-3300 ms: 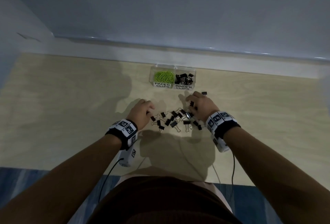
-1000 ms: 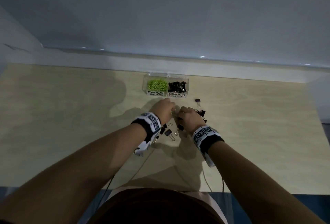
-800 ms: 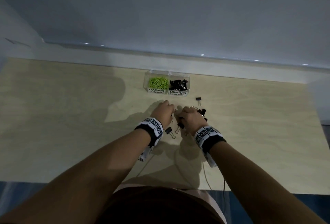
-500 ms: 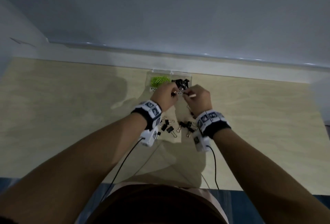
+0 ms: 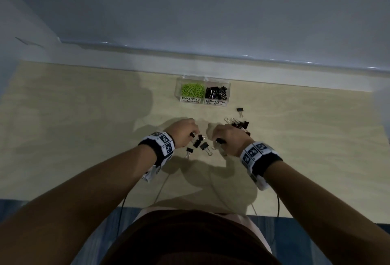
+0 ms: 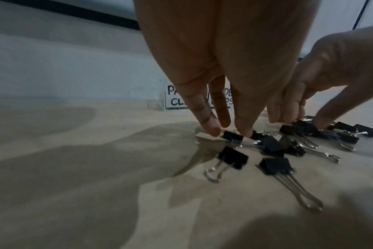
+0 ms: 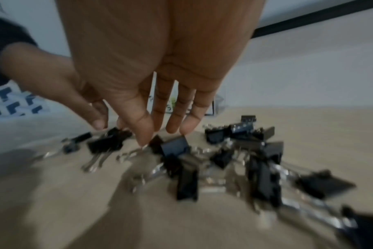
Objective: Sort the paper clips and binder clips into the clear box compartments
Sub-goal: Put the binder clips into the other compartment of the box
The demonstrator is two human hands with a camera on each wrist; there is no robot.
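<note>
The clear box [image 5: 227,87] stands at the table's far side, with green paper clips [image 5: 192,90] in its left compartment and black binder clips [image 5: 216,93] in its right one. Loose binder clips [image 5: 199,145] lie between my hands, and several more [image 5: 239,124] lie beyond my right hand. My left hand [image 6: 228,133] reaches down and pinches one small binder clip [image 6: 232,136] on the table between thumb and fingertip. My right hand [image 7: 162,136] hovers over the pile with straight fingers, its tips touching a binder clip [image 7: 175,145].
A single binder clip [image 5: 240,110] lies apart, to the right of the box. Wrist cables [image 5: 211,188] trail over the near table edge toward my body. A wall ledge [image 5: 190,57] runs just behind the box.
Both hands have come back from the box's binder clip compartment down to the loose pile. The left hand now pinches a clip on the table.
</note>
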